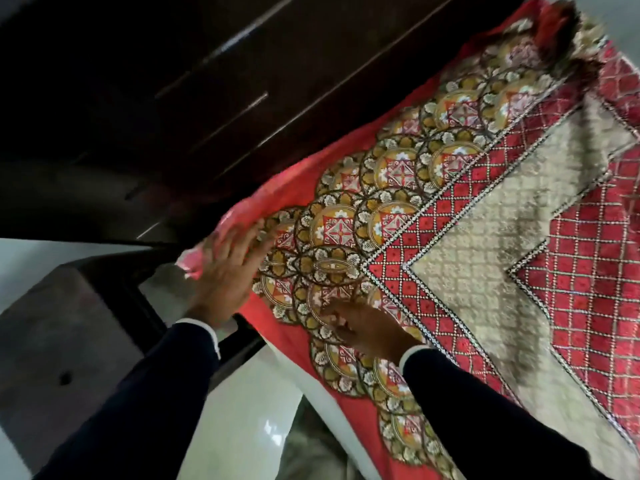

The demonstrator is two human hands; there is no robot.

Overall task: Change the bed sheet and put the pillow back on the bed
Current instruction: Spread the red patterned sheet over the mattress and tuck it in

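Dark wardrobe [173, 81] at ten o'clock; left hand [228, 268] and right hand [363, 327], flat, fingers straight, smooth the sheet [485, 202]; tucking its corner likely follows.

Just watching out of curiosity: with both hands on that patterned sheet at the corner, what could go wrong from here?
1. The sheet is bunched at the far corner, so it may end up creased there.
2. The left hand and right hand lie flat on it without a grip, so pushing might drag it askew.
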